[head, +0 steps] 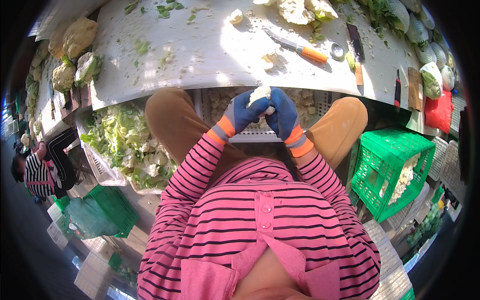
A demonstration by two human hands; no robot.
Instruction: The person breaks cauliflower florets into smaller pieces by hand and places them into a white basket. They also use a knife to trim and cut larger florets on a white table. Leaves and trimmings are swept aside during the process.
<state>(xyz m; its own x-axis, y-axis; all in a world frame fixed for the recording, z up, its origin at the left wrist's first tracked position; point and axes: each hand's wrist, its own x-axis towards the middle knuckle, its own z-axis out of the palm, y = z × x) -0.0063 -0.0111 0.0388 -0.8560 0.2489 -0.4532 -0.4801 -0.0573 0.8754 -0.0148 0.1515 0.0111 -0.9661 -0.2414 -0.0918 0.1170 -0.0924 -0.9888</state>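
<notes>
My left hand, in a blue glove with an orange and grey cuff, grips a small white cauliflower floret. My right hand, gloved alike, closes on the floret's other side. Both hands are above a white plastic crate of cut florets between my knees. On the white table before me lie a loose cauliflower piece, a curved knife with an orange handle, a round metal object and a dark-bladed cleaver with a wooden handle.
A lined crate of cauliflower leaves stands at left, a green crate holding florets at right. Whole cauliflowers sit at the table's left. A red-and-black-handled tool lies at right. Another person sits far left.
</notes>
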